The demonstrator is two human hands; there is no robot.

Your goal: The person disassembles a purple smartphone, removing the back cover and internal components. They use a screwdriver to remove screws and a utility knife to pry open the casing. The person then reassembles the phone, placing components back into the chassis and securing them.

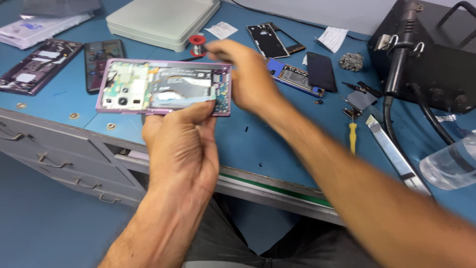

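Head view, opened phone: a pink-framed smartphone (pixel 163 87) with its back cover off is held level in the upper-left middle of the frame, above the front edge of the blue workbench (pixel 267 144); camera modules sit at its left end, a small circuit board at its right end.
Head view, left hand: the left hand (pixel 181 149) rises from bottom centre and pinches the phone's lower edge near the right end, thumb on top, fingers closed beneath it.
Head view, right hand: the right hand (pixel 250 74) comes in from the lower right and is at the phone's right end, fingers curled; it is blurred, so I cannot tell what, if anything, it grips.
Head view, behind the phone: a red solder spool (pixel 198 43) stands just beside the right fingertips, in front of a white flat box (pixel 163 20).
Head view, left side: a dark phone (pixel 102 63) and a stripped purple frame (pixel 37 67) lie flat, near each other.
Head view, right side: a black phone (pixel 321 71), a yellow-handled screwdriver (pixel 352 136), a metal pry tool (pixel 396 156) and a black soldering station (pixel 436 64) crowd the bench.
Head view, open room: bare blue surface shows between forearm and screwdriver; below the bench edge, grey drawers (pixel 59 159) at lower left.
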